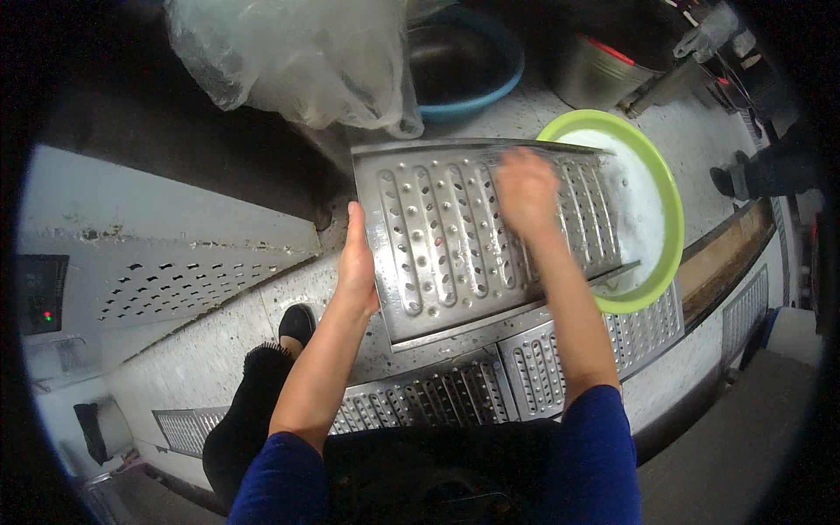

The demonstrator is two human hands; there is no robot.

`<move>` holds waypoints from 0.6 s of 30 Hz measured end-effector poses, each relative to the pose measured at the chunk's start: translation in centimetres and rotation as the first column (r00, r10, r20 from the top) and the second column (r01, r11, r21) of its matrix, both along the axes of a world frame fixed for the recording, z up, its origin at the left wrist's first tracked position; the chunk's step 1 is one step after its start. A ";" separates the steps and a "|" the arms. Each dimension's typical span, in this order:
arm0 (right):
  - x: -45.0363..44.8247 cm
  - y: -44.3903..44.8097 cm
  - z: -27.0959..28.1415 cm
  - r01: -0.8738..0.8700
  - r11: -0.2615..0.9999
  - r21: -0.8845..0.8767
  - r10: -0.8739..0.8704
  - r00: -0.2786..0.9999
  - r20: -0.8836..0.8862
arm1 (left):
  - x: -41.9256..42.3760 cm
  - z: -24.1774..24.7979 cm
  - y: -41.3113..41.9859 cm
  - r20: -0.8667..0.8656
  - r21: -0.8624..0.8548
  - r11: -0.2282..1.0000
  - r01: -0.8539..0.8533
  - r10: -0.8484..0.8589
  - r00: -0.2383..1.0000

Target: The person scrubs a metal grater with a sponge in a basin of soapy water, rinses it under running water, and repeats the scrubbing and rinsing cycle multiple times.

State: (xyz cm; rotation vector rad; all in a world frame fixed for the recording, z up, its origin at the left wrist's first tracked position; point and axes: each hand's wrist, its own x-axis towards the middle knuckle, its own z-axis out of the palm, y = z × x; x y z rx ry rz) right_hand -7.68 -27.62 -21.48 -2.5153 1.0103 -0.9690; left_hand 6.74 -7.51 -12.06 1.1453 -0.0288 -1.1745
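A perforated stainless-steel drain cover with raised slotted ribs lies tilted before me. Its far right end rests inside a lime-green basin that holds white suds. My left hand grips the cover's near left edge, thumb upright along the rim. Over the ribs, towards the upper middle, my right hand is curled and blurred by motion. Whether it holds something against the metal is hidden. The cover's surface looks wet, and a small reddish spot shows in one slot.
More drain covers line the floor channel by my feet. A bulging clear plastic bag and a blue basin stand beyond. At left is a metal cabinet. A metal bucket and another person's shoe are at upper right.
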 end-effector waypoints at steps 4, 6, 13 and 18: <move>-1.7 -0.7 0.0 0.035 0.999 0.030 -0.035 0.999 0.006 | -0.9 1.2 -0.9 0.106 0.176 0.984 -0.038 0.019 0.994; 1.6 4.4 4.3 -0.203 0.976 0.076 0.202 0.979 0.019 | -0.4 0.7 -0.4 0.153 0.166 0.986 -0.020 -0.006 0.988; -0.6 -1.5 -2.8 -0.012 0.998 -0.055 0.019 0.991 0.130 | 0.9 -1.4 0.2 0.168 0.081 0.996 -0.036 0.022 0.986; -13.5 -12.1 -8.9 0.421 0.898 0.128 -0.344 0.852 -0.394 | 0.3 -0.9 -0.2 0.172 0.091 0.996 -0.013 -0.003 0.985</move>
